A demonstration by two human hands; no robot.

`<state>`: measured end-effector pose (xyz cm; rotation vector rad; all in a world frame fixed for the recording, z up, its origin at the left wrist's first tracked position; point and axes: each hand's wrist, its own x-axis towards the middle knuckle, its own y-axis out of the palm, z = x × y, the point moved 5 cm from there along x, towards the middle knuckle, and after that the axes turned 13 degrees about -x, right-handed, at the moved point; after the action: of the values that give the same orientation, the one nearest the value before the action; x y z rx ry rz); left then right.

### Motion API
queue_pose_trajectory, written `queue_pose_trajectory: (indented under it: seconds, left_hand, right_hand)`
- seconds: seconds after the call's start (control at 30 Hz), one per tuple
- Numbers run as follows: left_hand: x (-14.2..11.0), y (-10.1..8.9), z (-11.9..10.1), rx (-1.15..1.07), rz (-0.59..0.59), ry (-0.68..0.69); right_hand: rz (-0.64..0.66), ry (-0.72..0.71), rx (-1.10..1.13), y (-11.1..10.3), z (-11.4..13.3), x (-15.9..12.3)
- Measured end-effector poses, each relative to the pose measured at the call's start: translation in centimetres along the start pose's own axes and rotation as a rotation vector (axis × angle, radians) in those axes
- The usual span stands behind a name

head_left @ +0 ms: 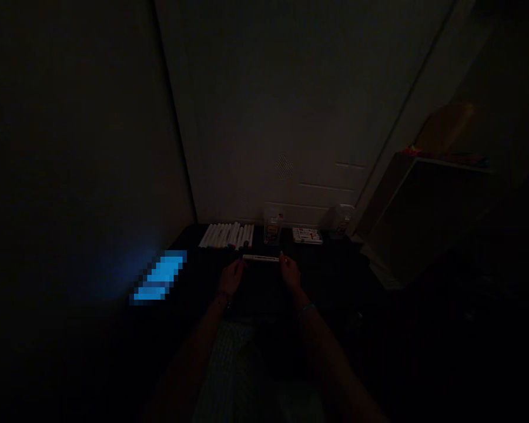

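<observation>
A white marker point(261, 258) is held level between my two hands above the dark table. My left hand point(233, 276) pinches its left end, and my right hand point(290, 272) grips its right end; the fingers of both are closed. Behind my left hand, a row of several white markers point(224, 235) lies side by side. Just beyond the held marker stands a clear plastic case point(273, 228) with a label. To its right lies a flat pack of white sticks or markers point(307, 235). The dim light hides finer detail.
A second clear case point(344, 220) stands at the back right, by the wall point(264, 147). On the left, a glowing blue screen point(161, 277) is pixelated. A large box point(441, 205) with a yellowish thing point(445, 126) on top stands to the right of the table point(264, 294).
</observation>
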<state>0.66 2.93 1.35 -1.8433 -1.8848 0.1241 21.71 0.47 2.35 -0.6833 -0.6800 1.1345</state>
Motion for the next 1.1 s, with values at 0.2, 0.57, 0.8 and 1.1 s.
queue_pose_trajectory:
  seconds: [0.2, 0.57, 0.8, 1.1]
  left_hand:
    - [0.2, 0.0, 0.2, -0.007, -0.014, 0.016]
    - [-0.2, 0.0, -1.3, -0.111, 0.021, -0.039]
    - [-0.2, -0.1, -1.2, -0.055, 0.017, 0.008]
    - [0.2, -0.3, -0.7, -0.096, -0.032, 0.021]
  right_hand:
    - [-0.003, -0.012, -0.024, -0.2, 0.3, -0.1]
    - [-0.030, -0.028, -0.100, 0.0, 0.2, 0.1]
    - [-0.004, -0.008, -0.028, -0.2, 0.1, 0.1]
    - [0.000, -0.023, -0.056, -0.3, 0.4, 0.0]
